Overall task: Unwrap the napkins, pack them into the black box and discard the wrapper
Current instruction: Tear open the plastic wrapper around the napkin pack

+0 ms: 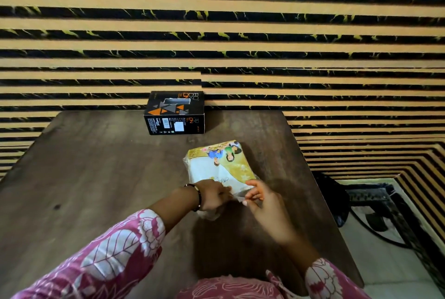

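A wrapped pack of napkins [220, 164], white and yellow with a printed picture, lies on the dark wooden table [96, 178] right of centre. My left hand [213, 196] and my right hand [261, 198] both pinch the clear plastic wrapper at the pack's near edge. The black box [174, 112], with orange and grey triangles on top, stands closed at the table's far edge against the wall, apart from the pack.
A wall of tan and black stripes [240, 34] rises right behind the table. To the right, below the table's edge, a dark object [337, 197] and a black cable lie on a patterned floor mat [385, 214].
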